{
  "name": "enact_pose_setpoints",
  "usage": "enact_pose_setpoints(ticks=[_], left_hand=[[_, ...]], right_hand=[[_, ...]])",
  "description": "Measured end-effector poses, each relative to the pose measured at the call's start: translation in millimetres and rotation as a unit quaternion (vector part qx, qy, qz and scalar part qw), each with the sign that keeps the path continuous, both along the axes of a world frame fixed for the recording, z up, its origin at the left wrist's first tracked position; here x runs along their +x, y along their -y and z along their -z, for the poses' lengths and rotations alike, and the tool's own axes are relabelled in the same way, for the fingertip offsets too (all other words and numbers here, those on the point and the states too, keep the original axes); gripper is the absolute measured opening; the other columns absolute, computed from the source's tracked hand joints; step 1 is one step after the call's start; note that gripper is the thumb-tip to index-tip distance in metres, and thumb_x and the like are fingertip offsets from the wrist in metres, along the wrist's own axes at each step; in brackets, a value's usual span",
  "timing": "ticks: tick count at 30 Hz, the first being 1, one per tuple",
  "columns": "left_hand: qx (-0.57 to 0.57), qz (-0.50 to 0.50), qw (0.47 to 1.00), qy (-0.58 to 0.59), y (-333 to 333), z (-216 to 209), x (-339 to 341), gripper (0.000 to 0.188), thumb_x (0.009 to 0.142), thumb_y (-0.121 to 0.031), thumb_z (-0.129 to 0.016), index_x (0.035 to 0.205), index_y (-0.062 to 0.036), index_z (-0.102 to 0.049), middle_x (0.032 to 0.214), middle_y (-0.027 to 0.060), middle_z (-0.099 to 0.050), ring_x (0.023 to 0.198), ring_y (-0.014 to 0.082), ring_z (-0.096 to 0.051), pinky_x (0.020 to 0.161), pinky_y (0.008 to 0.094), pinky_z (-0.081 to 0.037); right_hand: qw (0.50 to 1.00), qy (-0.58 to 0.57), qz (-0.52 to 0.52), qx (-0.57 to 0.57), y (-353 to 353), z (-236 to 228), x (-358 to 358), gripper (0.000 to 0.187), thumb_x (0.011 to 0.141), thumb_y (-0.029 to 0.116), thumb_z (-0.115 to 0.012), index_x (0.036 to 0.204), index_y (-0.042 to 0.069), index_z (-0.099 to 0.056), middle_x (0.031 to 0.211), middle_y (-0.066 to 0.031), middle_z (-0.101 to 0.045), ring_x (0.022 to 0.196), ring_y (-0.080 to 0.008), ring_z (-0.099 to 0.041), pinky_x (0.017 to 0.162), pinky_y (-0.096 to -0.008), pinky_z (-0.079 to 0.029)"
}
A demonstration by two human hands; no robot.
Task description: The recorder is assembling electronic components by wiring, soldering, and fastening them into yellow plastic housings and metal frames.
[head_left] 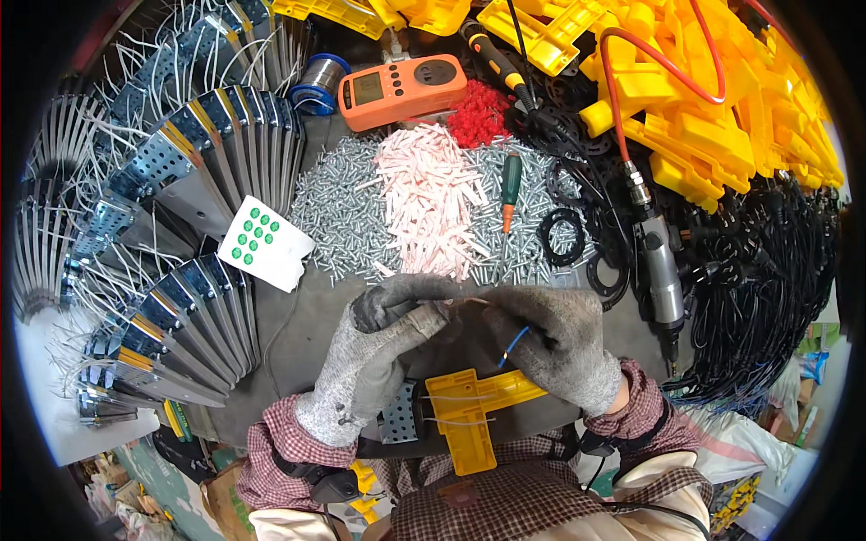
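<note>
My left hand (374,347), in a grey work glove, is closed with thumb and forefinger pinched over the table. What the pinch holds is too small to make out. My right hand (555,338), gloved alike, is closed close beside it. A blue wire (515,344) with a bare-looking end sticks out under its fingers, and a thin pale strand (471,300) shows between the two hands' fingertips. Below them, near my body, lies a yellow plastic housing (465,410) with thin pale wires across it. A perforated metal plate (398,417) lies just left of it.
Pale pink pieces (424,189) lie among silver screws (338,212), with a green screwdriver (511,180) on top. Behind are an orange meter (401,93) and solder spool (320,83). Metal strips (239,144) stack left; a power driver (661,270), black cables (758,288) and yellow housings (695,99) lie right.
</note>
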State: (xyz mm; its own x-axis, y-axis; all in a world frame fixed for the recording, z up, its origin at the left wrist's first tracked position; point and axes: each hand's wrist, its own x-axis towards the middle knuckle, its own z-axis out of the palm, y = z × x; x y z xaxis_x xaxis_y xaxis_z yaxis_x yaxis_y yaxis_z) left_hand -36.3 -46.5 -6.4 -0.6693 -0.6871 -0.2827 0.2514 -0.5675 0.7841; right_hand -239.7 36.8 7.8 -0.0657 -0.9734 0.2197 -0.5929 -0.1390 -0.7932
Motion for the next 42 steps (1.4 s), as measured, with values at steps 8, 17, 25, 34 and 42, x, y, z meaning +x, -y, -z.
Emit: enact_pose_setpoints(ticks=[8, 17, 25, 34, 42], left_hand=[[-0.002, -0.003, 0.999, 0.041, -0.5, -5.3, -2.6, 0.026, 0.098, -0.006, -0.064, 0.122, 0.0024, -0.064, 0.113, 0.0103, -0.068, 0.104, 0.0168, -0.066, 0.094, 0.0318, -0.054], [-0.377, -0.051, 0.911, 0.158, -4.9, -1.5, -7.7, 0.022, 0.091, 0.007, -0.068, 0.112, 0.0016, -0.069, 0.101, 0.0088, -0.067, 0.096, 0.0164, -0.066, 0.086, 0.0289, -0.054], [-0.401, 0.015, 0.893, 0.203, 0.1, -16.6, -16.8, 0.018, 0.088, 0.004, -0.073, 0.105, 0.0010, -0.073, 0.095, 0.0053, -0.068, 0.088, 0.0135, -0.066, 0.080, 0.0264, -0.053], [-0.394, 0.066, 0.893, 0.207, 5.5, -10.3, -49.6, 0.030, 0.091, -0.005, -0.072, 0.119, -0.0005, -0.062, 0.105, 0.0089, -0.064, 0.097, 0.0168, -0.064, 0.086, 0.0311, -0.054], [-0.658, -0.086, 0.558, 0.498, 100.9, 3.8, -21.4, 0.014, 0.090, -0.007, -0.066, 0.102, -0.0014, -0.064, 0.103, 0.0172, -0.061, 0.100, 0.0369, -0.062, 0.089, 0.0443, -0.051]], right_hand=[[0.999, -0.028, -0.004, -0.032, 1.4, 2.3, -0.6, 0.020, 0.089, 0.004, -0.071, 0.109, 0.000, -0.073, 0.085, -0.0164, -0.073, 0.072, -0.0257, -0.074, 0.063, -0.0321, -0.058], [0.994, -0.066, -0.068, 0.049, 3.0, 0.6, -3.8, 0.024, 0.088, 0.016, -0.070, 0.110, 0.007, -0.071, 0.097, -0.0125, -0.074, 0.083, -0.0323, -0.073, 0.070, -0.0383, -0.058], [0.986, 0.021, -0.074, 0.147, 7.2, 2.1, -10.2, 0.031, 0.088, 0.007, -0.065, 0.119, 0.005, -0.067, 0.100, -0.0200, -0.071, 0.092, -0.0368, -0.071, 0.077, -0.0414, -0.058], [0.993, -0.100, -0.035, -0.049, 11.0, 26.6, -15.2, 0.034, 0.086, 0.002, -0.063, 0.118, -0.006, -0.054, 0.130, -0.0248, -0.049, 0.096, -0.0453, -0.065, 0.078, -0.0459, -0.057], [0.941, 0.306, 0.044, 0.138, 11.8, 10.0, -11.6, 0.024, 0.103, 0.019, -0.057, 0.116, 0.000, -0.064, 0.076, -0.0053, -0.067, 0.061, -0.0080, -0.059, 0.057, -0.0241, -0.050]])
